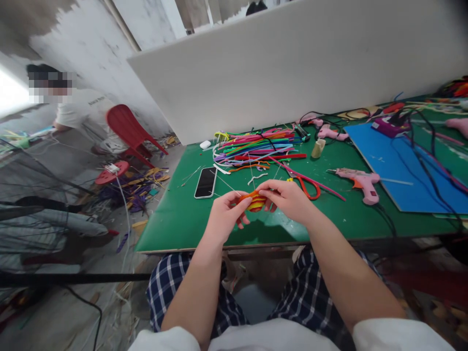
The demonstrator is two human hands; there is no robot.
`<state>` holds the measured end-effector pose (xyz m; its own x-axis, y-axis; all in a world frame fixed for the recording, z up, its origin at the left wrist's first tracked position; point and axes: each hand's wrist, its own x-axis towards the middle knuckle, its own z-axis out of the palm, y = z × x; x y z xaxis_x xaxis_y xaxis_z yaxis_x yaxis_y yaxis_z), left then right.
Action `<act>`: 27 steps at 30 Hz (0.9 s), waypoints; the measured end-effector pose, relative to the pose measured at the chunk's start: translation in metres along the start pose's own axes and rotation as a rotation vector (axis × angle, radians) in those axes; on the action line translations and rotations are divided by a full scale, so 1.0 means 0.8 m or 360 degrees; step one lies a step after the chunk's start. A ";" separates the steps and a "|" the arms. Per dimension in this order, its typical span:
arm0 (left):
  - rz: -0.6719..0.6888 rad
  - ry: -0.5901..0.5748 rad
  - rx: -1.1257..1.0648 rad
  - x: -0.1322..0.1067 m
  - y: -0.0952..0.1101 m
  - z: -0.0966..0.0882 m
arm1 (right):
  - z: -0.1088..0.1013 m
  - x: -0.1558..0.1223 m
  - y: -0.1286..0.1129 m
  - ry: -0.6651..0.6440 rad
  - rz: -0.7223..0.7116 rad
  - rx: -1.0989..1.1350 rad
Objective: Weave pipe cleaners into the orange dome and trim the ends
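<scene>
Between my two hands is a small orange and yellow striped piece (256, 204), apparently wound from pipe cleaners, with thin wires sticking up and out from it. My left hand (229, 209) pinches its left side between thumb and fingers. On the other side, my right hand (283, 199) grips the upper right edge with its fingertips. Both hands hover just over the front of the green table (175, 214). Just beyond them lie a short white pipe cleaner (257, 178) and orange-handled scissors (309, 188). My fingers cover part of the striped piece.
A bundle of colourful pipe cleaners (256, 147) lies at the back, a phone (205, 183) to the left. Rightward are a pink glue gun (360, 183), a blue board (395, 170) and a tape roll (318, 148). A person (82, 109) sits at far left near a red chair (127, 129).
</scene>
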<state>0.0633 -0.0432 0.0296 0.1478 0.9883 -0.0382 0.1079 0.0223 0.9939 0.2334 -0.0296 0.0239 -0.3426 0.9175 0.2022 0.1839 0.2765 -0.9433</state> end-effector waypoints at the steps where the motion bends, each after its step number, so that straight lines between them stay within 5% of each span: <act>1: -0.0003 -0.0009 0.0006 -0.001 0.001 0.000 | -0.001 -0.001 -0.001 -0.0027 0.0019 -0.0010; 14: 0.0056 -0.0039 0.0058 -0.008 0.001 0.002 | -0.009 -0.006 -0.009 -0.0159 0.0040 -0.0273; 27: 0.0075 -0.0016 0.0074 -0.013 0.008 0.002 | 0.000 -0.005 -0.016 -0.0124 0.0194 0.0021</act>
<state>0.0638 -0.0538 0.0363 0.1636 0.9865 0.0073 0.1461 -0.0316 0.9888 0.2326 -0.0369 0.0354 -0.3889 0.9189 0.0652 0.2166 0.1600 -0.9631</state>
